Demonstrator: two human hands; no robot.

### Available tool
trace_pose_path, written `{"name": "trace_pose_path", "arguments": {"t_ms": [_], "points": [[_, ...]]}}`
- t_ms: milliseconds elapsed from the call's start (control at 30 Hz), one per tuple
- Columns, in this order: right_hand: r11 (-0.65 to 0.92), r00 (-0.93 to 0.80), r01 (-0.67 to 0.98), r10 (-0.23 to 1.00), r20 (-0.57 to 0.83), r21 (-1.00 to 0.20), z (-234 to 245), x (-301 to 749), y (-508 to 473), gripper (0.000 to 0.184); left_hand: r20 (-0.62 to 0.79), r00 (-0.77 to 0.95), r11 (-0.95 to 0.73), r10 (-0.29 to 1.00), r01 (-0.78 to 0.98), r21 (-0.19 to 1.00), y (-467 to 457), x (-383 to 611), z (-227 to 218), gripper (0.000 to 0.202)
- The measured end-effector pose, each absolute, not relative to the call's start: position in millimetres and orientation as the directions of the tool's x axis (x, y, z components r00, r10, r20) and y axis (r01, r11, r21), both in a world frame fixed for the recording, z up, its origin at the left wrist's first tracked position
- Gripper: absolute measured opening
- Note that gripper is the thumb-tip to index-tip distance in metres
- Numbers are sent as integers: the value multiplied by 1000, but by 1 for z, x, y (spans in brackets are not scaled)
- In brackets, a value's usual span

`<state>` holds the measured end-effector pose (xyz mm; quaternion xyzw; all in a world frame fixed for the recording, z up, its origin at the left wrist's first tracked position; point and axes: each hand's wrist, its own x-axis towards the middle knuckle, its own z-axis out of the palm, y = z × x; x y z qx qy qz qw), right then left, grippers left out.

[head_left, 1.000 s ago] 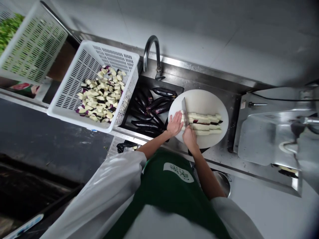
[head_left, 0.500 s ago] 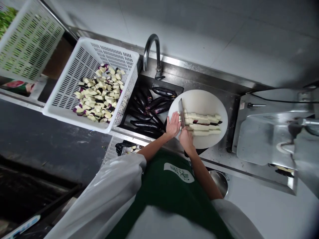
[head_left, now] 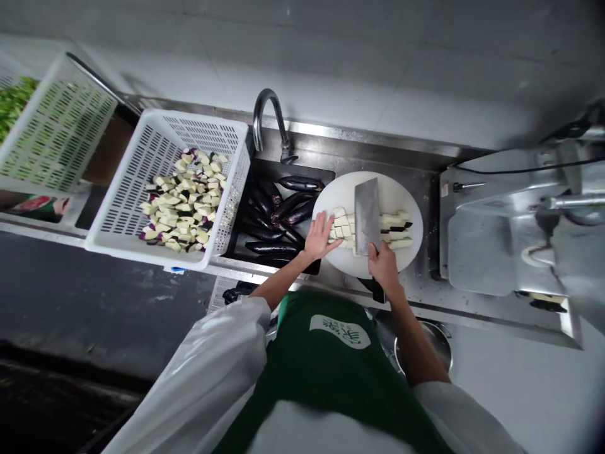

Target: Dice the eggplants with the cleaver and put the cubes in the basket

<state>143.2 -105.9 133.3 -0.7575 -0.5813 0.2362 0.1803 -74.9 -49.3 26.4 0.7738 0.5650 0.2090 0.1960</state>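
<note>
Right hand (head_left: 384, 266) grips cleaver (head_left: 367, 215) laid flat over eggplant strips (head_left: 396, 230), left hand (head_left: 318, 234) open against cut cubes (head_left: 341, 229); risk: fingers near blade.

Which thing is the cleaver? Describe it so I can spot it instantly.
Find the round white cutting board right of the sink. The cleaver lies flat across the pale eggplant strips there, held by the right hand. It is the only broad grey metal rectangle on the board.

cleaver (head_left: 367, 214): matt steel | cutting board (head_left: 406, 255): smooth white plastic | basket (head_left: 142, 170): perforated plastic | whole eggplants (head_left: 278, 214): glossy skin
</note>
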Motion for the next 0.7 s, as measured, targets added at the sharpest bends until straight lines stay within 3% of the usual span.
{"name": "trace_pose_path", "arguments": {"t_ms": [133, 233, 300, 467, 600, 700], "points": [[-390, 365, 371, 896, -253, -843, 127, 175, -141, 41, 136, 352, -367, 926, 755, 544, -14, -67, 26, 88], [-446, 450, 31, 805, -386, -894, 118, 196, -174, 61, 145, 503, -493, 852, 681, 541, 8, -58, 27, 77], [-432, 479, -103, 768, -426, -896, 110, 203, -197, 68, 143, 582, -556, 800, 633, 538, 16, -57, 27, 70], [-412, 590, -237, 659, -467, -880, 82, 194, -239, 69, 99, 651, -593, 752, 604, 532, 12, -61, 30, 80], [-391, 668, -320, 553, -498, -863, 58, 169, -252, 64, 82, 636, -601, 767, 668, 439, -6, -50, 34, 104], [-377, 674, -358, 529, -516, -854, 42, 151, -254, 61, 87, 575, -561, 813, 736, 380, -20, -39, 35, 107]]}}
